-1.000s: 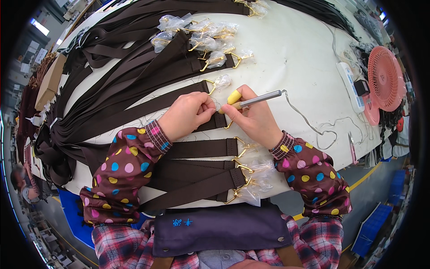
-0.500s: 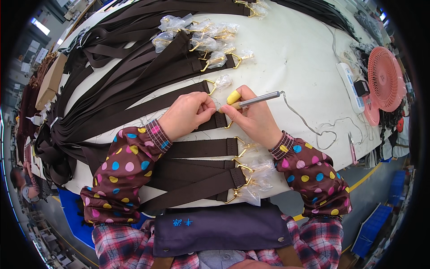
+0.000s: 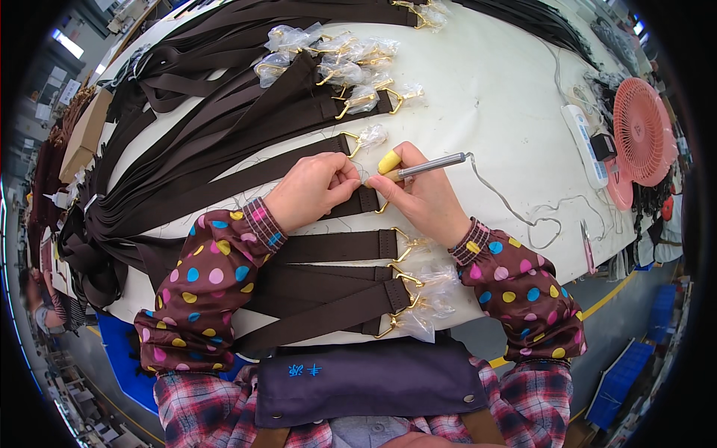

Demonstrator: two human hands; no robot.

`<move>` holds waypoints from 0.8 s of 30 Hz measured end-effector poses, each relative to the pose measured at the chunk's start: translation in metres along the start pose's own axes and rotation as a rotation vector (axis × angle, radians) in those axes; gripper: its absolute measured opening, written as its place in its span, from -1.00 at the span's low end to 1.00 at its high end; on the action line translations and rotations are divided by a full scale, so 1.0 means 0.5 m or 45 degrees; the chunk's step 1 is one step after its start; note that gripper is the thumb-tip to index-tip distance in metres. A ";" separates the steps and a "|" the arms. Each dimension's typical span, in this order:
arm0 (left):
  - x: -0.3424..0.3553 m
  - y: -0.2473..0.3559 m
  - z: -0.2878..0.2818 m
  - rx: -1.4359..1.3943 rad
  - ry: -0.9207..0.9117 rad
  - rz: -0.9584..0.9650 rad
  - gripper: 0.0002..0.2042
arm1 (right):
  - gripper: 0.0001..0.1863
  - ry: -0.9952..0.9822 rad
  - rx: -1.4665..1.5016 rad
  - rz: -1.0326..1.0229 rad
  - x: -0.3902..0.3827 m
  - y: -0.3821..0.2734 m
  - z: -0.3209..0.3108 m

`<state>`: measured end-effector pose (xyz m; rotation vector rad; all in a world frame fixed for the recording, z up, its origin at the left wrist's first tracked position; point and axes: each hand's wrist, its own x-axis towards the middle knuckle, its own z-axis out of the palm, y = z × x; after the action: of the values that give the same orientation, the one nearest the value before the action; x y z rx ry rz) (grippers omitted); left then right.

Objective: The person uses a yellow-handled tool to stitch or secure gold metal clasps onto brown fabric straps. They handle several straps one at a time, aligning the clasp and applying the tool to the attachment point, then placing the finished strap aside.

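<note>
My left hand (image 3: 312, 193) is closed in a pinch above the end of a dark brown strap (image 3: 366, 200). What its fingertips hold is hidden, though fine threads show close by. In my right hand (image 3: 426, 201) is a corded pen-shaped tool (image 3: 433, 165) with a silver handle, its lower end between the fingers near my left fingertips. A yellow finger cover (image 3: 389, 162) sits on one right finger. Just below the fingers, a gold metal ring (image 3: 382, 207) shows at the strap's end. Another brown strap (image 3: 299, 166) with a gold buckle (image 3: 350, 144) lies beyond my left hand.
More straps (image 3: 336, 246) with gold hooks lie nearer me, some hooks wrapped in clear plastic (image 3: 429, 302). A bundle of wrapped hooks (image 3: 340, 60) lies farther back. On the right are a power strip (image 3: 585, 145), a pink fan (image 3: 642, 131) and small snips (image 3: 588, 246). The tool's cord (image 3: 508, 201) crosses the white table.
My hands, the tool and the straps look the same as before. At the far left, a person in the background has shifted slightly.
</note>
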<state>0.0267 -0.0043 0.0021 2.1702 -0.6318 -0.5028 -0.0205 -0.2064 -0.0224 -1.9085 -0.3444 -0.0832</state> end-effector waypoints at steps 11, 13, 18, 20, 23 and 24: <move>0.004 0.008 -0.011 -0.154 -0.075 -0.103 -0.86 | -0.73 0.154 0.092 -0.016 -0.004 0.003 0.002; 0.006 0.007 -0.015 -0.104 -0.132 -0.002 -0.86 | -0.75 0.181 0.091 0.001 -0.004 -0.001 0.000; 0.022 0.002 -0.029 0.106 -0.282 0.143 -0.86 | -0.75 0.168 0.078 0.000 -0.003 -0.002 -0.002; 0.024 0.013 -0.029 0.025 -0.291 -0.020 -0.86 | -0.74 0.166 0.065 -0.002 -0.003 0.000 -0.003; 0.021 0.014 -0.027 -0.096 -0.265 -0.142 -0.87 | -0.74 0.154 0.053 0.004 -0.003 0.000 -0.002; 0.020 0.011 -0.026 -0.136 -0.250 -0.162 -0.88 | -0.74 0.146 0.056 0.013 -0.003 0.002 -0.002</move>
<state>0.0402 -0.0053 0.0129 2.0837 -0.5601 -0.8076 -0.0217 -0.2081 -0.0232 -1.8530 -0.2573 -0.1762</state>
